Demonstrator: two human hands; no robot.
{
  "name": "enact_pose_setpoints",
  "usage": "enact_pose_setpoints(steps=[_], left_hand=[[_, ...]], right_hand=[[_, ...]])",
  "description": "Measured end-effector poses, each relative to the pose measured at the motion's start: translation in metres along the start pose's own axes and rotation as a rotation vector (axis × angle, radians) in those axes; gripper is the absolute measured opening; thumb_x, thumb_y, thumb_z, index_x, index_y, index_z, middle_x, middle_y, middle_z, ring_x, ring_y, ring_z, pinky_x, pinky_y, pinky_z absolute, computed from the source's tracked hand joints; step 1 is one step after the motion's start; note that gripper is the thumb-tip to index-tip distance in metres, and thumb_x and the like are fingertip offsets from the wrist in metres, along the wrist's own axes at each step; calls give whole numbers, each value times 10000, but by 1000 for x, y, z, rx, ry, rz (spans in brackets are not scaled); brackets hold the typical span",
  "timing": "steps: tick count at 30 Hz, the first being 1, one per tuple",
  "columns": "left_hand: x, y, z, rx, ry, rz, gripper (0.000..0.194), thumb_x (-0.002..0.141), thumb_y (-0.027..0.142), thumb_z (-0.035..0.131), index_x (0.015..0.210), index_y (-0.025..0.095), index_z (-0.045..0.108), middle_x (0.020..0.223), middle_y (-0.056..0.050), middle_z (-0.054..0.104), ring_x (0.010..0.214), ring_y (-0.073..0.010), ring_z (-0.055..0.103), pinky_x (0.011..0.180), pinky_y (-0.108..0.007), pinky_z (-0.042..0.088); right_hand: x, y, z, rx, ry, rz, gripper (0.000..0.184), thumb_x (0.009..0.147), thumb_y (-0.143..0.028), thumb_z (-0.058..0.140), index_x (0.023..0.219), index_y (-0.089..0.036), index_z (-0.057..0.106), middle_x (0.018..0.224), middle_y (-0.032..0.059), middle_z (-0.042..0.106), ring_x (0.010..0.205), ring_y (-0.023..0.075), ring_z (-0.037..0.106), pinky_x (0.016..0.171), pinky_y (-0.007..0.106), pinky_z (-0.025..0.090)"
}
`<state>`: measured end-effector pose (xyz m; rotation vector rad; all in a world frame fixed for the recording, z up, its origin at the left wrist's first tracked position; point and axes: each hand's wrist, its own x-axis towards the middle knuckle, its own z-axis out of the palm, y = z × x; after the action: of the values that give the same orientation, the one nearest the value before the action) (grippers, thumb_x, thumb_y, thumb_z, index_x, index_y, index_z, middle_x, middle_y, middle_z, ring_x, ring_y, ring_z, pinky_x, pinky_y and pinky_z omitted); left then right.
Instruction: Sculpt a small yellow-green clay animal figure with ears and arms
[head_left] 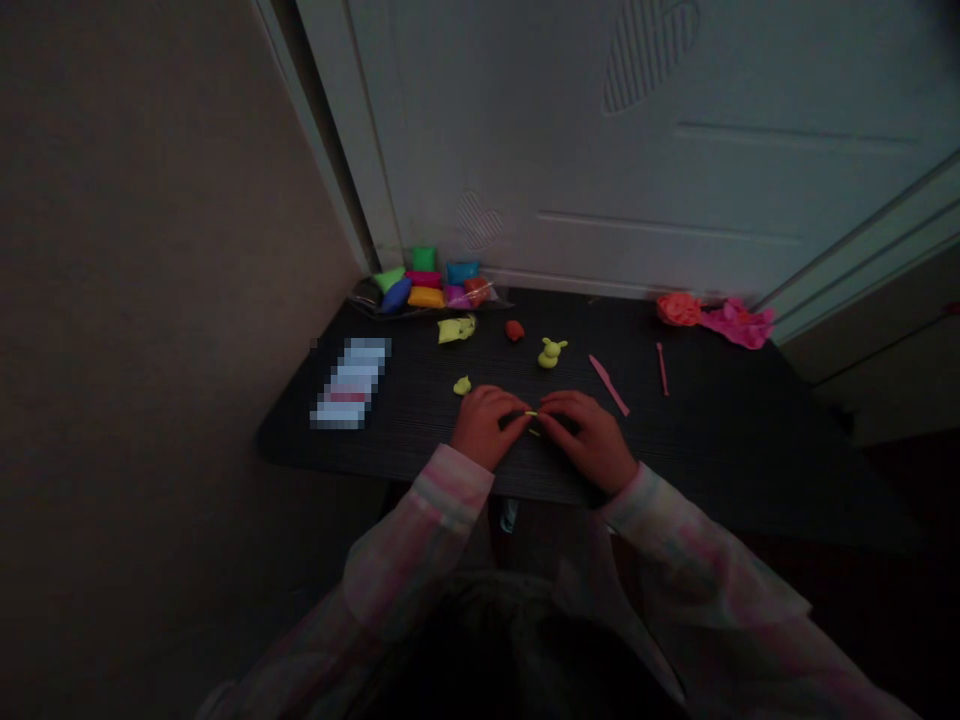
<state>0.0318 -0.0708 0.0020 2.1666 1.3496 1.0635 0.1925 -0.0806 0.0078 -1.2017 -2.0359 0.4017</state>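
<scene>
Pinching the yellow strip: the person's left hand [491, 425] and right hand [589, 440] meet over the dark table [420, 440], the fingertips of each appearing closed on an end of the thin yellow strip [531, 413].
Pressure on the strip: it looks soft and slender, so a light, even touch from both sides would suit it best; squeezing hard would likely flatten the ends, and pulling could thin or snap the middle.
Wrists and sleeves: both hands are low at the table's near edge, which should help steady such fine fingertip work; loose cuffs are best held off the soft pieces.
Strip and hands: it lies between the two sets of fingertips, bridging the small gap.
Second strip: another small yellow piece [534, 432] is just on the near side of the held one, between the hands.
Yellow figure: the rounded, eared shape [550, 354] is upright just beyond the right hand.
Yellow lump: it [462, 385] is beside the left hand, on its far side, with a yellow packet [454, 330] farther back.
Red lump: it [514, 330] is between that packet and the figure.
Pink tools: the knife [609, 386] slants near the right hand; the slim stick [662, 369] is farther right.
</scene>
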Motion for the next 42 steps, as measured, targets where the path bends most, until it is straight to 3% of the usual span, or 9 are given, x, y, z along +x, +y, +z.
enact_pose_setpoints(steps=[6, 9, 16, 25, 28, 33, 37, 42], left_hand=[[0, -1, 2, -32, 85, 14, 111, 696, 249, 569, 725, 163, 634, 754, -48, 654, 786, -169, 544, 773, -337, 427], [0, -1, 1, -33, 107, 11, 110, 701, 244, 562, 722, 159, 629, 747, -54, 651, 777, -169, 549, 753, -332, 438], [-2, -5, 0, -42, 143, 9, 91, 691, 219, 567, 713, 150, 621, 724, -56, 641, 759, -163, 555, 728, -323, 454], [-1, -5, 1, -45, 145, -16, 100, 694, 209, 551, 677, 141, 621, 696, -60, 634, 736, -161, 566, 707, -326, 465], [-2, -5, -4, -112, 145, -87, 114, 691, 231, 547, 680, 146, 623, 720, -60, 638, 729, -159, 576, 706, -322, 466], [-6, 11, -38, -257, 135, -243, 126, 686, 269, 555, 709, 161, 616, 735, -36, 635, 709, -143, 581, 697, -289, 461], [-7, 34, -71, -267, 63, -170, 111, 696, 272, 558, 726, 176, 604, 751, -22, 627, 727, -134, 575, 716, -271, 445], [-5, 56, -92, -172, -97, -38, 87, 694, 249, 564, 728, 179, 604, 759, -23, 633, 732, -136, 576, 720, -267, 435]], right_hand=[[5, 16, 1, 2, 204, 227, 308, 741, -319, 527, 1007, -165, 522, 995, 96, 576, 937, 207, 536, 825, 387, 423], [17, 28, 6, -27, 232, 348, 415, 706, -336, 558, 1054, -119, 500, 1050, 139, 555, 974, 236, 522, 843, 405, 411], [49, 40, 20, -85, 165, 370, 388, 676, -297, 576, 1019, -126, 517, 1010, 117, 586, 956, 235, 531, 858, 391, 399], [53, 46, 28, 113, 188, 420, 371, 668, -233, 580, 1019, -162, 484, 956, 85, 616, 922, 206, 567, 843, 396, 415], [51, 36, 21, 258, 199, 433, 351, 655, -252, 601, 975, -164, 489, 948, 80, 618, 891, 180, 586, 801, 350, 455], [32, -4, -1, 832, 106, 569, 288, 585, -239, 670, 829, -185, 525, 869, 26, 638, 853, 154, 602, 825, 328, 448], [13, -38, -20, 1078, 4, 574, 326, 570, -213, 691, 860, -203, 544, 863, 2, 636, 852, 138, 598, 830, 318, 440], [2, -61, -36, 1107, -153, 517, 320, 599, -181, 678, 888, -219, 546, 890, -6, 629, 844, 131, 597, 791, 302, 460]])
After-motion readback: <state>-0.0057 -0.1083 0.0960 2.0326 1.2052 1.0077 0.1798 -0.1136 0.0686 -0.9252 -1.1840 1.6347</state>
